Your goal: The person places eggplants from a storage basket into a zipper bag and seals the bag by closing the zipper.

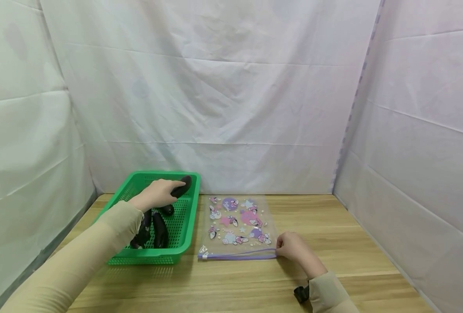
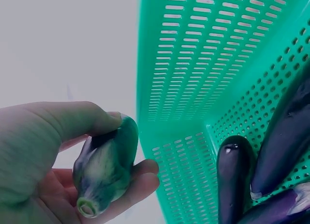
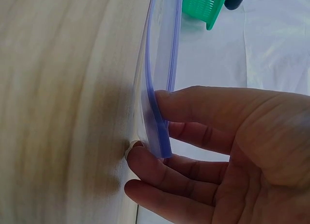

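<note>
My left hand (image 1: 158, 193) grips an eggplant (image 1: 182, 187) above the far part of a green plastic basket (image 1: 195, 217). In the left wrist view the thumb and fingers are around that eggplant (image 2: 109, 168), its green stem end toward the camera. Several more dark eggplants (image 1: 160, 230) lie in the basket, partly hidden by my left arm. My right hand (image 1: 294, 248) pinches the right end of the purple zip edge of a clear printed zip bag (image 1: 235, 226). From the right wrist view, the zip strip (image 3: 156, 122) is between thumb and fingers, its mouth slightly parted.
The bag lies flat on the wooden table (image 1: 231, 284), right of the basket. A white slider (image 1: 204, 256) sits at the zip's left end. White cloth (image 1: 223, 100) hangs behind and at both sides. A black strap piece (image 1: 301, 294) is at my right wrist.
</note>
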{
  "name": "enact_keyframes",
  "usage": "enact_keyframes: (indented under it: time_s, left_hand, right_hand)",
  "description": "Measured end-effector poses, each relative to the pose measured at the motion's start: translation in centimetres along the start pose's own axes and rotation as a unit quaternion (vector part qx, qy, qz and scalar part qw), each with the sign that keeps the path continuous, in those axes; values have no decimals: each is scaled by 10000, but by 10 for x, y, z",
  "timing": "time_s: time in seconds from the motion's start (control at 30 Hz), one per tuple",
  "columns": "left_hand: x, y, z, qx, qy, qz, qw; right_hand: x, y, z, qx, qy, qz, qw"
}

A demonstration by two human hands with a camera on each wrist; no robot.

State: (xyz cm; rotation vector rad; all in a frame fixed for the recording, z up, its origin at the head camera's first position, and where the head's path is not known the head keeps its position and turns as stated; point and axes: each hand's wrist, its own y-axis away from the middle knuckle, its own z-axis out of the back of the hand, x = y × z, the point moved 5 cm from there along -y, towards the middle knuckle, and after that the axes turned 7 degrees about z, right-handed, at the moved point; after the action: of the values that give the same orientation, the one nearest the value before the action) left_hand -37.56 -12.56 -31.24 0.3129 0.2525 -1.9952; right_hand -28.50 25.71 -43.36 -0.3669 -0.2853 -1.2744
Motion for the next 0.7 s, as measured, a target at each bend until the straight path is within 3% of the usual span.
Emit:
enact_keyframes:
  time_s: [0.7]
  left_hand:
    - [-9,-1,-2,28,88,-72,9999]
  right_hand:
    - [-1,-1,1,13,-55,-65,10000]
